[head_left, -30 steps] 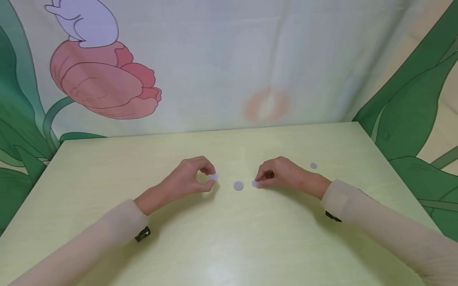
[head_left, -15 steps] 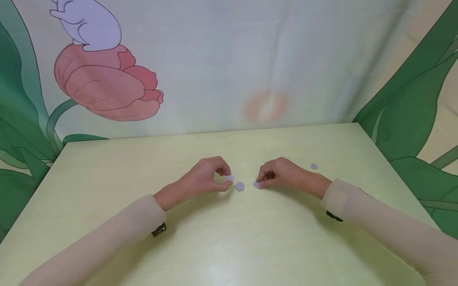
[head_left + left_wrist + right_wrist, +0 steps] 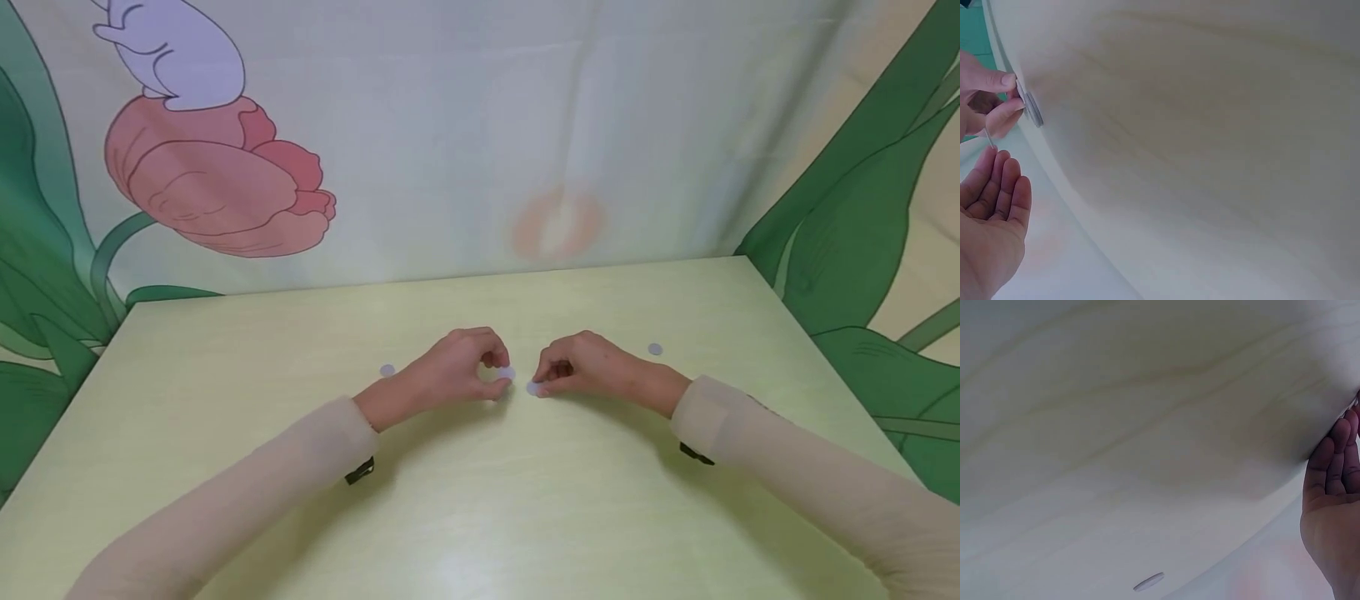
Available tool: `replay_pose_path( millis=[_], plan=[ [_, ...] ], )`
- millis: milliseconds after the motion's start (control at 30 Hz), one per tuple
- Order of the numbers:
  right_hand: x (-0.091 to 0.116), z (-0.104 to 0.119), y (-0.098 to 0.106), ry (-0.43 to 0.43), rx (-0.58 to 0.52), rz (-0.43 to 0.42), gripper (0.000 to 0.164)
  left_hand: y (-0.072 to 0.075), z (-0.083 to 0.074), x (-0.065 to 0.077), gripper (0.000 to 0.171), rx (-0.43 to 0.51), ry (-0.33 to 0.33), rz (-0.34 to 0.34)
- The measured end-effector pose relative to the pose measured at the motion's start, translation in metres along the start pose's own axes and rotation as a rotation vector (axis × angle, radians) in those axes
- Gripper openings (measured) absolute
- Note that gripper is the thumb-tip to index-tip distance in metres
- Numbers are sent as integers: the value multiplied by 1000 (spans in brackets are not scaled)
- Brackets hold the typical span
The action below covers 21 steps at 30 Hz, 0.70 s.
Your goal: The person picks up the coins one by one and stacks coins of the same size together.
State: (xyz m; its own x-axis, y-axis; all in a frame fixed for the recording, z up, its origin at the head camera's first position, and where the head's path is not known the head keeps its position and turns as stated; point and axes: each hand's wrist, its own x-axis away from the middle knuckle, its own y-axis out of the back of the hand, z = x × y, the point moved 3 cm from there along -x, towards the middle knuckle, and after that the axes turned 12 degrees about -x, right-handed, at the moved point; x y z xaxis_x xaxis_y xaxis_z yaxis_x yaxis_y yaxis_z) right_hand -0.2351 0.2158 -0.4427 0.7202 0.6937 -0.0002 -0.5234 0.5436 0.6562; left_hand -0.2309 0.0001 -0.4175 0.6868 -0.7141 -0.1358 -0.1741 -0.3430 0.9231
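Observation:
My left hand (image 3: 457, 367) pinches a small pale grey round disc (image 3: 507, 372) between thumb and fingertips, just over the table. Close on its right, my right hand (image 3: 585, 364) pinches a similar disc (image 3: 532, 388) down near the tabletop. In the left wrist view, the left hand's disc (image 3: 990, 139) appears edge-on above its fingertips. There, another grey disc (image 3: 1034, 110) shows right beside the right hand's fingertips. The right wrist view shows my right hand (image 3: 1338, 481) at the right border, its fingertips partly cut off.
One loose disc (image 3: 387, 370) lies left of my left wrist, another loose disc (image 3: 656, 349) behind my right wrist. The pale wooden table (image 3: 450, 500) ends at a printed curtain (image 3: 420, 150) along its back edge.
My left hand has moved right with its disc, close to the right hand. It now covers the middle disc, while a disc behind it on the left has come into view. The right hand stays put.

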Motion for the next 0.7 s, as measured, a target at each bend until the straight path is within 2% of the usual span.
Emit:
replay_pose_path(
  millis=[233, 467, 700],
  plan=[
    [1, 1, -1, -8, 5, -8, 3, -6, -6, -9, 15, 2, -24, 39],
    [1, -2, -1, -22, -8, -2, 5, -15, -8, -21, 16, -46, -53, 77],
    [1, -3, -1, -5, -17, -7, 6, -19, -8, -30, 15, -64, -25, 139]
  ],
)
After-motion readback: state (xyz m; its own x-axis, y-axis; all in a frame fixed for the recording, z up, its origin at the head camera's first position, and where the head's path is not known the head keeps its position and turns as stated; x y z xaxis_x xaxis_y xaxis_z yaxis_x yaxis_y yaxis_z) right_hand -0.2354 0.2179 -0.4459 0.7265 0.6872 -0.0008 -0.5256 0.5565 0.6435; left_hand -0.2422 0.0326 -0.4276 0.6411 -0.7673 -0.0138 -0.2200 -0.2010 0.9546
